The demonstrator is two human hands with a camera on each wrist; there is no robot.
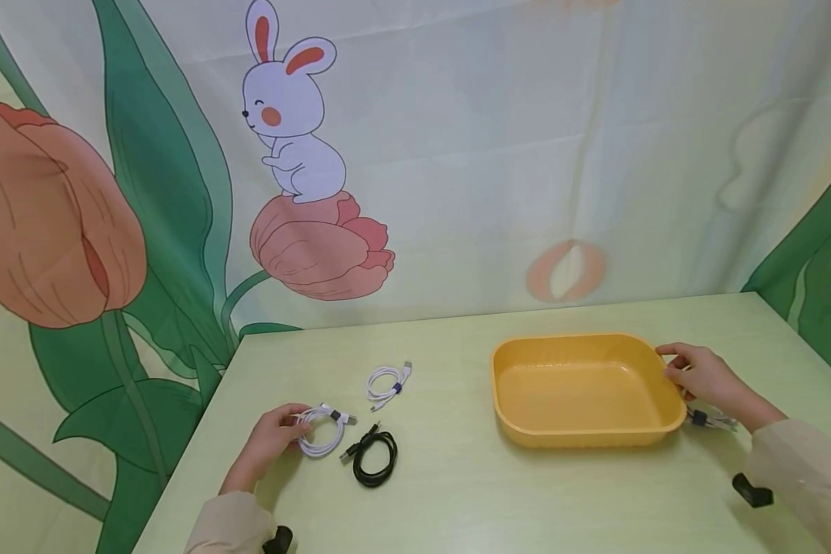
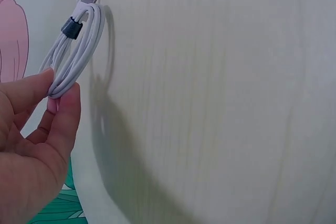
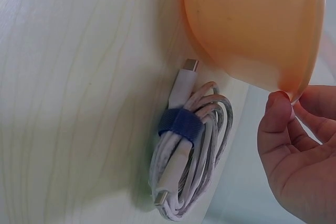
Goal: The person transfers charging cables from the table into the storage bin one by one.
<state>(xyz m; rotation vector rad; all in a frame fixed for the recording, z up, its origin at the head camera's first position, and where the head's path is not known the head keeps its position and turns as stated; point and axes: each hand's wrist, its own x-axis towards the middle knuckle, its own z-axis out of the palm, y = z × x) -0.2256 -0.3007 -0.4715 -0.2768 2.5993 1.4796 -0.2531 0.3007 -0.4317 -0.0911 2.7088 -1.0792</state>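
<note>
The left hand [image 1: 266, 442] pinches a coiled white cable [image 2: 86, 51] by the coil's left edge, over on the table's left; the yellow tray [image 1: 595, 441] lies well apart to its right, long axis running side to side, with the right hand [image 1: 708, 378] nearer, pinching its right rim.

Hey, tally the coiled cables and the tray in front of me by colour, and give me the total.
Yellow-orange tray: 1
Black cable: 1
Pale cables: 3, namely the held cable, the far cable and the cable beside the tray
Total: 5
</note>
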